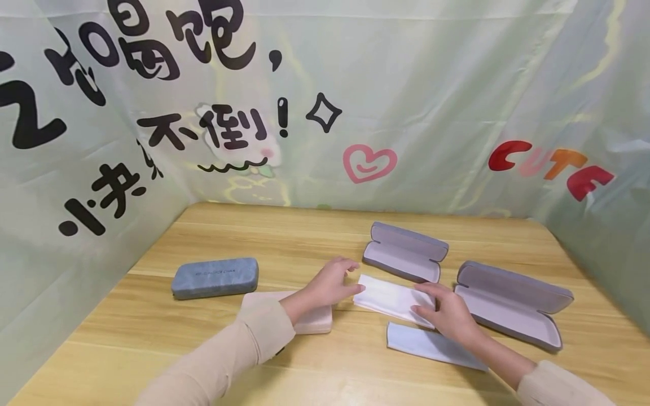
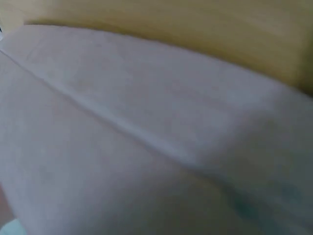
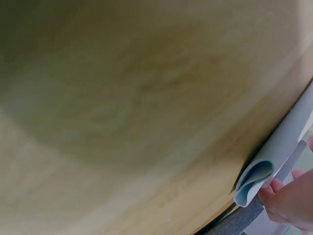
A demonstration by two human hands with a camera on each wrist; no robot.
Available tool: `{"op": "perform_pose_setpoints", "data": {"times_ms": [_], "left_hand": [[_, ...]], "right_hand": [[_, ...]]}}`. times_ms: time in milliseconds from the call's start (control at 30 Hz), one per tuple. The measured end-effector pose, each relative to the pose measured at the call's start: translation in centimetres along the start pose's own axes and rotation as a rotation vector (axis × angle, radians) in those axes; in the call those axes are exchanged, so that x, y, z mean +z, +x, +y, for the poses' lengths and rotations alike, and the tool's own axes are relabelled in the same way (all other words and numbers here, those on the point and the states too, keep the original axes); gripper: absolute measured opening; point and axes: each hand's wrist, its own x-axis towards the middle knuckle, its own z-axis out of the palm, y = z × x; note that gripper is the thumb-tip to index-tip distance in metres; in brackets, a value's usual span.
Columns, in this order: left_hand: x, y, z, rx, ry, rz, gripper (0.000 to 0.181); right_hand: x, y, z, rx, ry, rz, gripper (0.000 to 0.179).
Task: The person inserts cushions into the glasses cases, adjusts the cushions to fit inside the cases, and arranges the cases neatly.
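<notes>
A white folded cloth (image 1: 388,297) lies on the table between both hands in the head view. My left hand (image 1: 332,282) is at its left end, fingers loosely bent, with the thumb tip by the cloth's edge. Over the right end reaches my right hand (image 1: 449,313), thumb and forefinger apart and resting on the cloth. Nearer to me lies a light blue folded cloth (image 1: 426,345), partly under the right hand and wrist; its folded end (image 3: 259,171) shows in the right wrist view. A pale pink glasses case (image 2: 98,127) fills the left wrist view beneath the left forearm.
Two grey glasses cases stand with lids raised: a farther case (image 1: 401,260) behind the white cloth and a nearer case (image 1: 513,310) at the right. A closed blue glasses case (image 1: 215,278) sits at the left. Printed fabric (image 1: 431,113) hangs around the wooden table (image 1: 284,237).
</notes>
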Motion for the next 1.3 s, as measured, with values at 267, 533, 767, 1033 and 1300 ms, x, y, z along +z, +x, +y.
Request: {"op": "perform_pose_setpoints", "data": {"times_ms": [267, 533, 767, 1033, 1300], "left_hand": [[1.3, 0.8, 0.6, -0.087, -0.165, 0.01, 0.042], [1.7, 1.6, 0.8, -0.13, -0.067, -0.026, 0.044], [2.1, 2.4, 1.2, -0.115, 0.027, -0.06, 0.042], [3.0, 3.0, 2.0, -0.223, 0.088, -0.081, 0.045], [3.2, 3.3, 2.4, -0.298, 0.154, -0.097, 0.034]], "right_hand": [[0.1, 0.0, 0.1, 0.026, 0.025, -0.012, 0.036], [0.2, 0.1, 0.2, 0.01, -0.002, -0.014, 0.039], [0.4, 0.1, 0.3, -0.01, -0.003, 0.016, 0.037], [0.1, 0.4, 0.1, 0.002, -0.06, -0.028, 0.034], [-0.2, 1.1, -0.2, 0.054, -0.075, -0.086, 0.034]]}}
